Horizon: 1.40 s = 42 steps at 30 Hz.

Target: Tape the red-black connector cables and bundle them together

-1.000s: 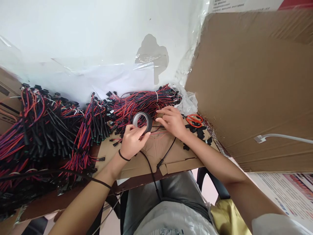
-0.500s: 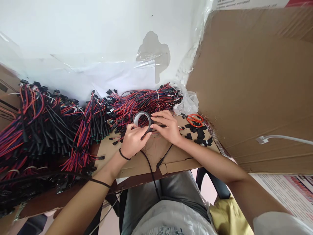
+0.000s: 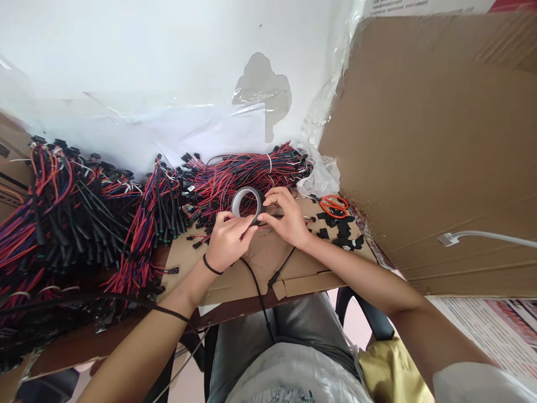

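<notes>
A roll of black tape (image 3: 260, 205) with a pale inner core stands tilted between my hands, above the cardboard sheet (image 3: 235, 288). My left hand (image 3: 229, 240) grips its lower near edge, the fingers curled and the thumb pointing right. On the right side of the roll, my right hand (image 3: 289, 221) has thumb and forefinger bent in a pinch at the tape's surface; whether a tape end is between them is too small to tell. Below the hands, a black cable (image 3: 257, 280) and a black lead with a connector (image 3: 274, 276) lie on the cardboard.
Red and dark wire bundles (image 3: 247, 170) lie along the wall, with more wire bundles (image 3: 54, 207) piled at left. Orange-handled scissors (image 3: 334, 206), black tape pieces (image 3: 344, 226) and a clear plastic bag (image 3: 322, 176) sit at right. A cardboard panel (image 3: 428, 140) walls the right side.
The tape roll has shifted slightly right and down. My right hand's fingers have drawn in and curled more. My left hand has moved a little left and down along the roll.
</notes>
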Motion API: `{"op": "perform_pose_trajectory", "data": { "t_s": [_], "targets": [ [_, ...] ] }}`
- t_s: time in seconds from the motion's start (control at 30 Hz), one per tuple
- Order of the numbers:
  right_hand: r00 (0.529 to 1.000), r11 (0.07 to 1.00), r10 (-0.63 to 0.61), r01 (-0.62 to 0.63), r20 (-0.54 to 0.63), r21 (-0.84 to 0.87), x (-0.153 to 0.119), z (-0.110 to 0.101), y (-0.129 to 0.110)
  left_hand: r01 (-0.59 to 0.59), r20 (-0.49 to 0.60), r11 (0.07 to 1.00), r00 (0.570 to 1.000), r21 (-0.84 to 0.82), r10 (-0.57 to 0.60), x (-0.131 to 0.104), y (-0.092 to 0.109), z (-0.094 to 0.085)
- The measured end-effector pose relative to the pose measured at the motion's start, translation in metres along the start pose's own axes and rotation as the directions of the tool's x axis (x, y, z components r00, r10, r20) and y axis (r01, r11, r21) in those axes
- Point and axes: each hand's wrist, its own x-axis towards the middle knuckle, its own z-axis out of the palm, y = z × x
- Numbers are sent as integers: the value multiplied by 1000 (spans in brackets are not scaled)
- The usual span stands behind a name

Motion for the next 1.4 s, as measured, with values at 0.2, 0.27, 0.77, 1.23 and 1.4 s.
{"op": "perform_pose_trajectory", "data": {
  "t_s": [0.2, 0.27, 0.77, 1.23, 1.4],
  "targets": [
    [998, 999, 34, -32, 49, -34, -2, 2, 4, 12, 23, 1000, 1000, 11, -13, 0, -1, 0],
    [999, 999, -28, 29, 30, -42, -3, 3, 5, 15, 17, 1000, 1000, 12, -15, 0, -1, 0],
    [997, 1000, 6, -4, -81, 19, 0, 1, 3, -74, 46, 997, 996, -20, 75, -1, -1, 0],
    [998, 999, 35, -35, 44, 14, -2, 5, 0, -118, 13, 992, 993, 51, 117, 5, -6, -8],
    [994, 995, 66, -72, 90, 65, -4, 7, 0, -101, 38, 991, 994, 83, 98, 4, -10, -6]
  ]
}}
